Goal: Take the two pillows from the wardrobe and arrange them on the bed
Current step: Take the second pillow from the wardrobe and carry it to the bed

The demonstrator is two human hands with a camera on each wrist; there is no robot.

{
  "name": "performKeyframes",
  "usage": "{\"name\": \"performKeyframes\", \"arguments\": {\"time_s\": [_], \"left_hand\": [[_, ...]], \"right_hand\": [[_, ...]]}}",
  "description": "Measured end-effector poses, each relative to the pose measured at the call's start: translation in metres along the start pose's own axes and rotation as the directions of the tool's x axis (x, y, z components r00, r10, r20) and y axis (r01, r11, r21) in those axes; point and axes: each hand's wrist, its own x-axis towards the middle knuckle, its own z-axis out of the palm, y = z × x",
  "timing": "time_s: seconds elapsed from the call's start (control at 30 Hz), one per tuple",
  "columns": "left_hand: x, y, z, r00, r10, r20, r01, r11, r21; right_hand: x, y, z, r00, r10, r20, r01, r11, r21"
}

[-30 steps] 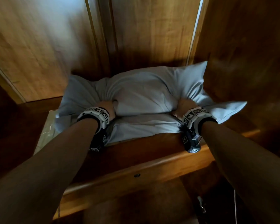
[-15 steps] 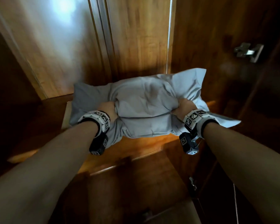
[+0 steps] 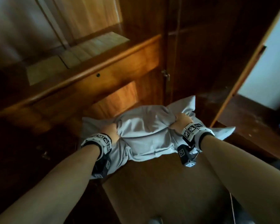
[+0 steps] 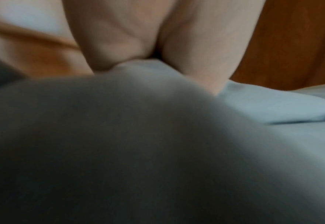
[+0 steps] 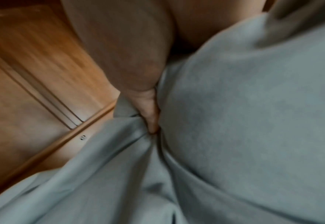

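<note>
Two pale grey-blue pillows [image 3: 145, 126], stacked one on the other, hang in the air in front of the wooden wardrobe [image 3: 103, 65], below its shelf. My left hand [image 3: 111, 132] grips the stack at its left side, fingers buried in the cloth. My right hand [image 3: 183, 120] grips its right side the same way. In the left wrist view the pillow cloth [image 4: 157, 144] fills most of the picture under my left hand [image 4: 157, 45]. The right wrist view shows my right hand [image 5: 148, 106] pressing into the grey fabric [image 5: 244, 121].
The wardrobe shelf [image 3: 74, 50] with a pale paper lining lies at the upper left. An open wardrobe door [image 3: 242, 75] stands at the right, with a pale wall [image 3: 268, 62] behind it. A dark wood floor [image 3: 160, 191] spreads below my arms.
Both hands have lifted the pillows off the shelf, then down and back towards me. The view has swung right, so the shelf now sits at the upper left.
</note>
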Motion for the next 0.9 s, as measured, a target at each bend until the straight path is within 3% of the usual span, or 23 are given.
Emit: {"name": "performKeyframes", "arguments": {"time_s": [0.17, 0.37, 0.47, 0.57, 0.7, 0.73, 0.8, 0.9], "left_hand": [[-0.035, 0.031, 0.109, 0.976, 0.022, 0.217, -0.039, 0.996, 0.077], [-0.069, 0.098, 0.192, 0.903, 0.17, 0.395, -0.247, 0.957, 0.153], [-0.091, 0.163, 0.222, 0.847, 0.279, 0.452, -0.405, 0.89, 0.21], [-0.112, 0.249, 0.248, 0.745, 0.418, 0.52, -0.607, 0.748, 0.267], [-0.14, 0.395, 0.302, 0.548, 0.59, 0.593, -0.834, 0.44, 0.334], [-0.144, 0.412, 0.306, 0.55, 0.583, 0.598, -0.833, 0.44, 0.337], [-0.166, 0.477, 0.327, 0.5, 0.618, 0.607, -0.863, 0.414, 0.289], [-0.199, 0.564, 0.361, 0.47, 0.639, 0.609, -0.88, 0.393, 0.266]], "right_hand": [[-0.042, 0.11, 0.079, 0.965, 0.26, 0.035, -0.261, 0.965, 0.024], [-0.114, 0.227, 0.119, 0.833, 0.553, 0.029, -0.548, 0.816, 0.185], [-0.161, 0.292, 0.109, 0.79, 0.614, 0.015, -0.599, 0.764, 0.24], [-0.209, 0.363, 0.087, 0.74, 0.672, -0.04, -0.63, 0.713, 0.308], [-0.276, 0.475, 0.046, 0.556, 0.824, -0.107, -0.715, 0.54, 0.445], [-0.281, 0.487, 0.039, 0.538, 0.836, -0.111, -0.719, 0.524, 0.458], [-0.309, 0.534, 0.018, 0.45, 0.884, -0.13, -0.748, 0.452, 0.485], [-0.349, 0.594, -0.01, 0.315, 0.94, -0.131, -0.76, 0.332, 0.558]]}}
